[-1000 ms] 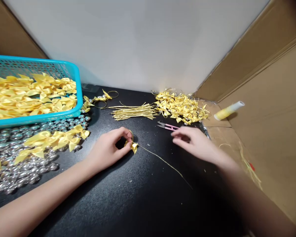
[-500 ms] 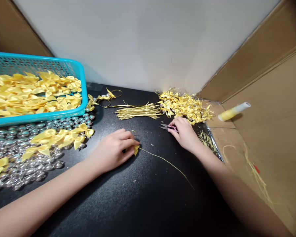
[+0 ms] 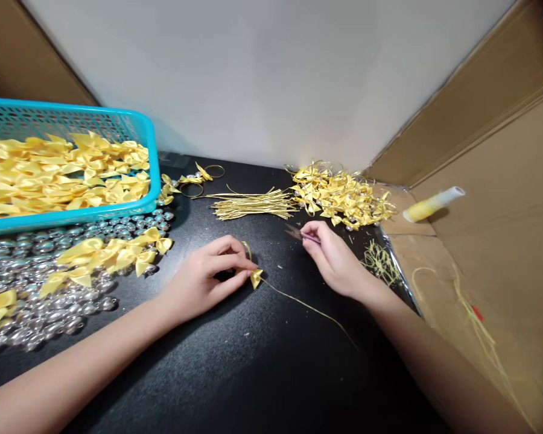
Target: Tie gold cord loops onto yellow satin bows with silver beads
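My left hand (image 3: pixel 206 277) rests on the black table (image 3: pixel 235 374), its fingers pinched on a small yellow satin bow (image 3: pixel 256 278). A thin gold cord (image 3: pixel 308 306) trails from the bow toward the lower right. My right hand (image 3: pixel 332 256) is closed around small pink-handled snips (image 3: pixel 295 232), whose blades point left, a short way right of the bow.
A turquoise basket (image 3: pixel 149 157) full of yellow bows sits at the left. Silver beads (image 3: pixel 36 313) and loose bows (image 3: pixel 104 256) lie in front of it. Cut gold cords (image 3: pixel 251 205) and finished bows (image 3: pixel 341 196) lie at the back. A yellow thread spool (image 3: pixel 429 205) rests on cardboard (image 3: pixel 502 241).
My right hand reached to the snips, closed on them and lifted them toward the bow. My left hand kept its pinch on the bow, shifting slightly.
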Demonstrator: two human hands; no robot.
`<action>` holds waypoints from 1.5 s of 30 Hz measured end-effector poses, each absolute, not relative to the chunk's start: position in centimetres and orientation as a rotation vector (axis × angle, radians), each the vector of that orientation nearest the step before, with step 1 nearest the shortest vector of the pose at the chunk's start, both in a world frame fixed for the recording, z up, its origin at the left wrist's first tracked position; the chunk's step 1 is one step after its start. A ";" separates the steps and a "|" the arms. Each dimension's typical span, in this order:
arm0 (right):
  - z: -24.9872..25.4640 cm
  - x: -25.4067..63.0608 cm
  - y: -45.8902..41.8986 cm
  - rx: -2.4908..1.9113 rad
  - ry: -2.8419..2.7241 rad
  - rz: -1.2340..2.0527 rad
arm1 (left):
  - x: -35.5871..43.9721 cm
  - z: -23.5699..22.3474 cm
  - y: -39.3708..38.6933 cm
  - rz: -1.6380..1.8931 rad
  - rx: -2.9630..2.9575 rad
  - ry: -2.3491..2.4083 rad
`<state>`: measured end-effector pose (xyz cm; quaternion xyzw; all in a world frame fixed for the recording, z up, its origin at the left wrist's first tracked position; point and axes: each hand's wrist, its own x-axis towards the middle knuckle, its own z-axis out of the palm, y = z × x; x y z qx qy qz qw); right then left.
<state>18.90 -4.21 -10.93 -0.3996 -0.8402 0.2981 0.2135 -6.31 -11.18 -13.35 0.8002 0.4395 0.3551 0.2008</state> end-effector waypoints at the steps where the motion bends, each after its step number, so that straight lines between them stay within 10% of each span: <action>1: -10.5 18.3 -4.9 -1.056 -2.343 0.847 | -6.2 -13.4 -11.3 1.002 2.223 1.224; 27: -14.1 17.3 -7.2 -0.762 -2.200 0.868 | -5.8 -13.8 -12.4 0.953 1.677 1.287; 45: -13.6 18.2 -7.2 -0.790 -2.157 0.847 | -4.7 -9.8 -7.8 0.312 2.460 0.935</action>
